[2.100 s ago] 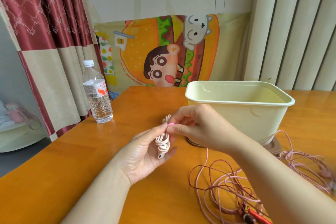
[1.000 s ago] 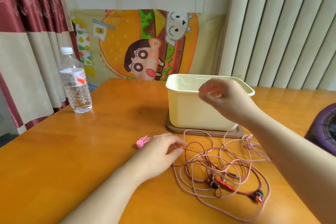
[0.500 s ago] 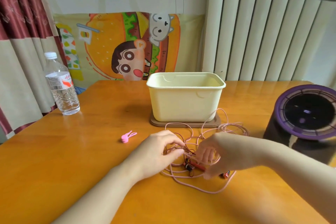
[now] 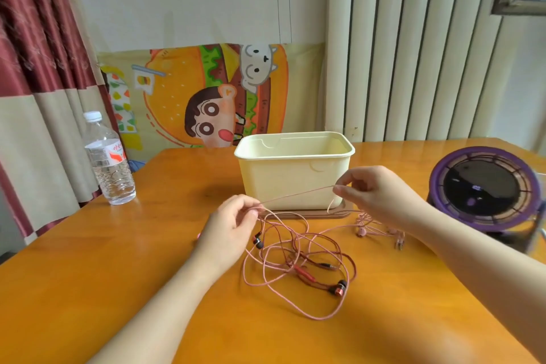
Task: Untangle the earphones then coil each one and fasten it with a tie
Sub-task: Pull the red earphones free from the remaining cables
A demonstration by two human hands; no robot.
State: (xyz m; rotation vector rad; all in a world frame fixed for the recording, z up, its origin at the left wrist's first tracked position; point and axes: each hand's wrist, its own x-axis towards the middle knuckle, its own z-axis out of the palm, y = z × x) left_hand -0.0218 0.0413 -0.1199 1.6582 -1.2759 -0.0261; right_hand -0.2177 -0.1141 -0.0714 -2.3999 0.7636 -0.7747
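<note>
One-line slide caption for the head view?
Left hand and right hand pinch a pink cord taut between them; tangled earphones lie on the table, cream tub behind.

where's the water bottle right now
In the head view the water bottle stands upright on the table, far left, beside the curtain and left of the cream tub.

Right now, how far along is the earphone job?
Done: no finished coil shows on the table; the cream bin hides its own floor. In hand: the left hand and right hand pinch one pink strand, pulled taut between them. Left: the tangle lies looped over itself, a paler earphone lies by the bin, and nothing is tied.
</note>
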